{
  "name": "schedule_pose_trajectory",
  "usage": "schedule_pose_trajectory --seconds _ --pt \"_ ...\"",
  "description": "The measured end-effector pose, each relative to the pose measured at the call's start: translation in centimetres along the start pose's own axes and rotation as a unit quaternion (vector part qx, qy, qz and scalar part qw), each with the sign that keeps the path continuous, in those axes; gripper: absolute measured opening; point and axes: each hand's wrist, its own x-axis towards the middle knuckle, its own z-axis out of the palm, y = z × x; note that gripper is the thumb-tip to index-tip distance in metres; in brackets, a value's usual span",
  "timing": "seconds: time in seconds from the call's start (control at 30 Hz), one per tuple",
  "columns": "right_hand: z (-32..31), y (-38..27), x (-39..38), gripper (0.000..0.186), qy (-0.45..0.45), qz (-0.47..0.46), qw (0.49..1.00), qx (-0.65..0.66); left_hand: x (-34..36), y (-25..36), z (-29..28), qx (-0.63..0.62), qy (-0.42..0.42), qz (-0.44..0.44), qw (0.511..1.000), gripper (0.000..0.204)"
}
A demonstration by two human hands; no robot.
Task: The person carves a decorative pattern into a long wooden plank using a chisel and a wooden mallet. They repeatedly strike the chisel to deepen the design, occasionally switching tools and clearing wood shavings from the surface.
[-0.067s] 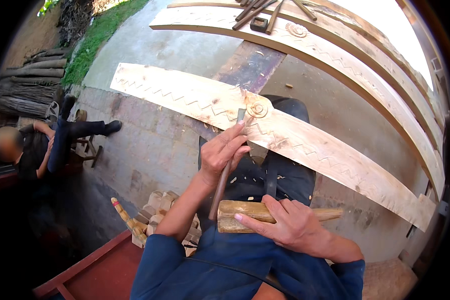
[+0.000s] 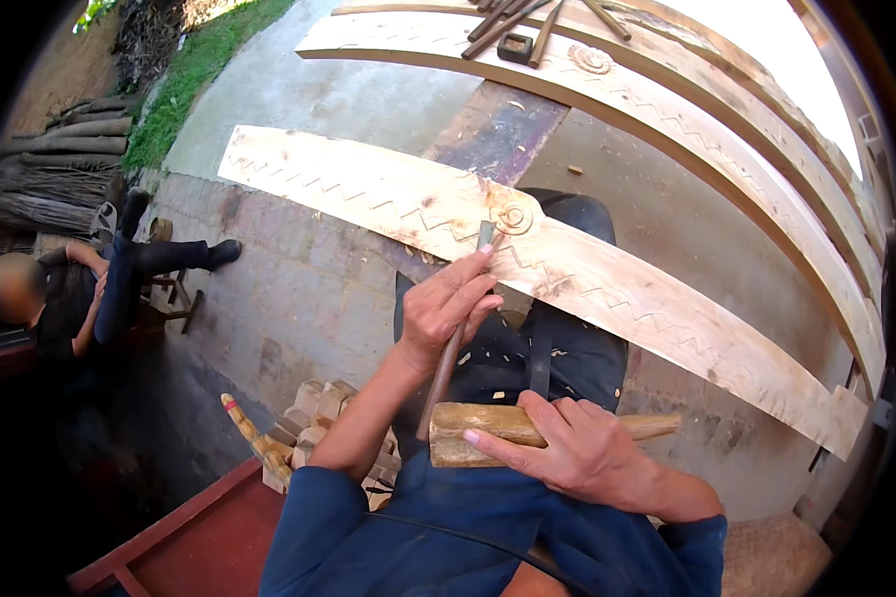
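Across my knees lies a long pale plank with a carved zigzag line and a carved spiral near its middle. My left hand is closed around a carving chisel, whose long brown handle slants down toward my lap. The chisel's blade end is at the plank, just left of the spiral; whether its edge bites the wood I cannot tell. Low in front of my body, my right hand grips a wooden mallet lying sideways. Its thick head is close to the lower end of the chisel handle.
Beyond the plank, long carved boards carry several tools and a small dark square block. A person sits at the left. Stacked wood pieces and a red wooden frame are at lower left.
The chisel's blade end has shifted slightly right and down, toward the spiral. The mallet has moved a little left and down in my right hand. The plank stays put.
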Motion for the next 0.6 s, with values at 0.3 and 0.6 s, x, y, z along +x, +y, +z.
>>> schedule_pose_trajectory --seconds 0.3,0.6 --pt "-0.3 -0.1 1.9 0.069 0.034 -0.036 0.999 0.01 0.8 -0.5 0.4 0.014 -0.064 0.054 0.996 0.019" --pt "-1.0 -0.5 3.7 0.067 0.061 -0.077 0.995 0.02 2.8 -1.7 -0.3 -0.011 -0.01 -0.023 1.0 0.019"
